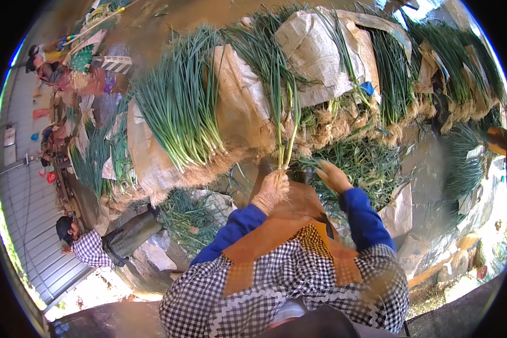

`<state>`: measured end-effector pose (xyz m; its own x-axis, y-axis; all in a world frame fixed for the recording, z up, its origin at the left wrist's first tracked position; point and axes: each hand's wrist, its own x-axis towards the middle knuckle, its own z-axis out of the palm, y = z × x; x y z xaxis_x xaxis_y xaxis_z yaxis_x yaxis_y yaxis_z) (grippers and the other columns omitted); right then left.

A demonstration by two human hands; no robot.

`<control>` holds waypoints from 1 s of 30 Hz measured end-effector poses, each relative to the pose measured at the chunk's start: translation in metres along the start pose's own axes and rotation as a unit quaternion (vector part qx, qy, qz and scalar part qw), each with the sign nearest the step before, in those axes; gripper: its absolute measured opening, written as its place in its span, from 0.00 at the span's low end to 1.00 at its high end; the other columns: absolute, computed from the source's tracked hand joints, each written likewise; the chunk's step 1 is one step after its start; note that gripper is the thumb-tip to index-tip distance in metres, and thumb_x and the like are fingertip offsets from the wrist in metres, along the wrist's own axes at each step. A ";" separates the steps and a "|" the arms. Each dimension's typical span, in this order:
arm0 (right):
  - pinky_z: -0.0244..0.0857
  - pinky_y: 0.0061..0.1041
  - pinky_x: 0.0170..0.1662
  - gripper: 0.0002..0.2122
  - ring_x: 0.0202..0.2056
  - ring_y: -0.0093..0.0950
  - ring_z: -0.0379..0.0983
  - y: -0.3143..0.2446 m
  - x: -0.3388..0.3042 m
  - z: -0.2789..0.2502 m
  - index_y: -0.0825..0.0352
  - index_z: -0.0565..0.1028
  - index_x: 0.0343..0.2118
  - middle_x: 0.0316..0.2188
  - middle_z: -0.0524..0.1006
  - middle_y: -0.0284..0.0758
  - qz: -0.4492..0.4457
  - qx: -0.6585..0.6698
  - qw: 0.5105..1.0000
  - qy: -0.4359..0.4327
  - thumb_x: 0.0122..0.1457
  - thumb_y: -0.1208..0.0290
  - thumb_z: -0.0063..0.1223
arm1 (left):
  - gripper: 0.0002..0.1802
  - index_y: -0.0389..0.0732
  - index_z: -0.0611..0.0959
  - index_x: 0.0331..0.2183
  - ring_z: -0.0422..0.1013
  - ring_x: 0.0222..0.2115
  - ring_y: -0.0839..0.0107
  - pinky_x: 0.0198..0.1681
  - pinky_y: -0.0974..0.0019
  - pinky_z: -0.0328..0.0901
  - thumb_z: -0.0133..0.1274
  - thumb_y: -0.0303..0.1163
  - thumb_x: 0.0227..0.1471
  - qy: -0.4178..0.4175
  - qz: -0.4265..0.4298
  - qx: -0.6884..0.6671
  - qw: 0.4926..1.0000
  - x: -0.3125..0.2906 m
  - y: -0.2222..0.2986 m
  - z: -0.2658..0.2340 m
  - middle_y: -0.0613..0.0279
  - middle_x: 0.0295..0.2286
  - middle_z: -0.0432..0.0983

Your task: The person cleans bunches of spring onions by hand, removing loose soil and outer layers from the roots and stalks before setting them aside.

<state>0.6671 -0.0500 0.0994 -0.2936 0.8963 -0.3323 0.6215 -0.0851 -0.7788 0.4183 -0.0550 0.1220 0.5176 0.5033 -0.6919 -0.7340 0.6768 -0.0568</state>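
Note:
My left hand (272,190) is closed round the root ends of a few spring onions (288,135), whose long green leaves stretch away from me over the pile. Just to its right, my right hand (333,176) is apart from them, fingers reaching leftward with nothing visible in them. Beneath that hand spreads a heap of loose green leaves (372,169). A thick bundle of spring onions (180,101) lies left of my hands, white stems and roots toward me. Pale sacking (312,56) lies among the bundles beyond my hands.
More spring onion bundles (391,79) line the row to the right. Another leaf heap (188,222) lies at lower left, near a person (93,248) in a checked shirt. Other people (48,70) are at the far left. Wet brown ground (152,34) shows beyond the row.

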 end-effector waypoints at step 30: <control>0.64 0.21 0.26 0.14 0.22 0.21 0.68 -0.064 0.135 0.085 0.71 0.71 0.33 0.25 0.74 0.35 0.151 0.280 0.937 0.144 0.60 0.62 0.40 | 0.09 0.40 0.74 0.33 0.66 0.39 0.68 0.46 0.71 0.58 0.48 0.35 0.50 0.019 0.268 0.327 0.906 -0.017 0.080 -0.001 0.51 0.48 0.64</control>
<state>0.5255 0.0397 0.0592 0.0924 0.8682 -0.4875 0.1415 -0.4960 -0.8567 0.3506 -0.0095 0.1285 0.1388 0.8437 -0.5185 -0.4516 0.5199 0.7251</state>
